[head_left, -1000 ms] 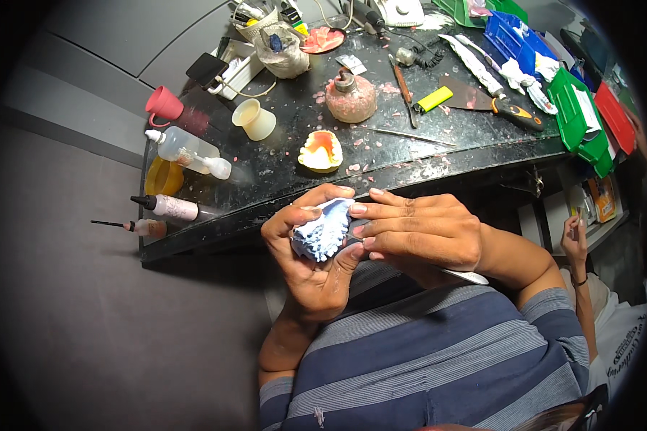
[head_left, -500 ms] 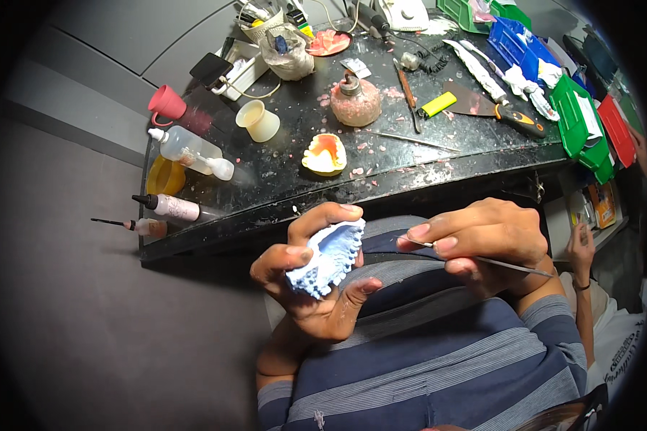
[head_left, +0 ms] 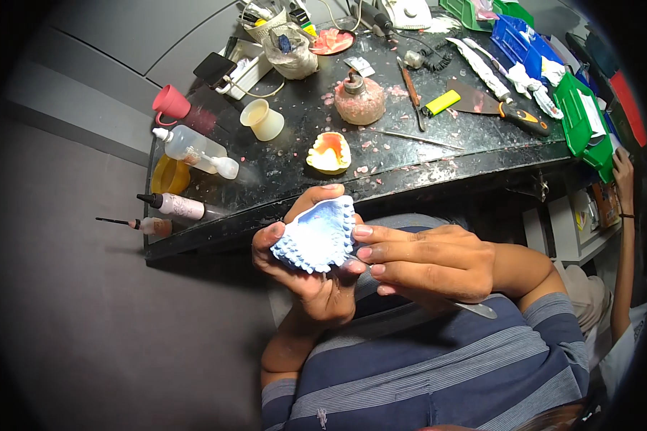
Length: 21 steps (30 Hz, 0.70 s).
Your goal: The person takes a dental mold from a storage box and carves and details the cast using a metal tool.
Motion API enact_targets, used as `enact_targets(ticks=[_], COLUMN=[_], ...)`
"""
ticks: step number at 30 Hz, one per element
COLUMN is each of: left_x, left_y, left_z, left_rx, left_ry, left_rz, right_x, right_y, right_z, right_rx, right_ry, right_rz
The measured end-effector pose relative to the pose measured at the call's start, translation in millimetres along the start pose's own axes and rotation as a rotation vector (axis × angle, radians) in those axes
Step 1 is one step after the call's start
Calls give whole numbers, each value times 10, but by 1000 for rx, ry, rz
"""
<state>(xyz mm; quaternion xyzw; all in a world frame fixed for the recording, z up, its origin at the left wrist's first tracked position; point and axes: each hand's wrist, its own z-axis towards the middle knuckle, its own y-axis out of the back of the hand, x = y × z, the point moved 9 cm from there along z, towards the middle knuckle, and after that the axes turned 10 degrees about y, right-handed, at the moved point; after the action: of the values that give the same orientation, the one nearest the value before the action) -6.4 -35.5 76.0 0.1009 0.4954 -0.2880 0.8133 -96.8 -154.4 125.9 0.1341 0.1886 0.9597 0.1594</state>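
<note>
A blue plaster dental cast (head_left: 315, 233) with a row of teeth lies in my left hand (head_left: 316, 293), whose fingers and thumb wrap round its edges. Between the fingers of my right hand (head_left: 438, 262) is a slim metal dental carver (head_left: 479, 309); its flat end sticks out below the palm. The tool's other end meets the cast's right side near the teeth, partly hidden by my fingertips. Beyond my hands, a yellow dental cast (head_left: 331, 166) with an orange-pink inner layer rests on the bench.
On the black bench (head_left: 266, 179) stand a spirit burner (head_left: 359, 106), a cream cup (head_left: 264, 123) and a squeeze bottle (head_left: 190, 149). A scraper (head_left: 521, 118), a yellow lighter (head_left: 441, 103) and a green bin (head_left: 582, 129) are farther right. Another person's hand (head_left: 623, 172) reaches in there.
My right hand has moved left and brought the carver to the cast. My left hand has turned the cast so its inner side faces up more. The other person's hand has risen toward the bins.
</note>
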Motion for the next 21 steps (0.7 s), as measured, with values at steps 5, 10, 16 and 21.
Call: enact_targets(ticks=[5, 10, 16, 21], left_x=[14, -9, -14, 48], left_y=[47, 17, 40, 161], left_z=[9, 40, 7, -70], left_rx=[-16, -39, -95, -230], left_ry=[-13, -50, -129, -57], left_rz=[64, 178, 250, 241], right_x=[1, 37, 55, 47], right_y=[4, -12, -22, -17], right_z=[-6, -15, 8, 7], right_rx=[15, 72, 76, 95], right_ry=[45, 113, 182, 216], right_rz=[-29, -82, -125, -157])
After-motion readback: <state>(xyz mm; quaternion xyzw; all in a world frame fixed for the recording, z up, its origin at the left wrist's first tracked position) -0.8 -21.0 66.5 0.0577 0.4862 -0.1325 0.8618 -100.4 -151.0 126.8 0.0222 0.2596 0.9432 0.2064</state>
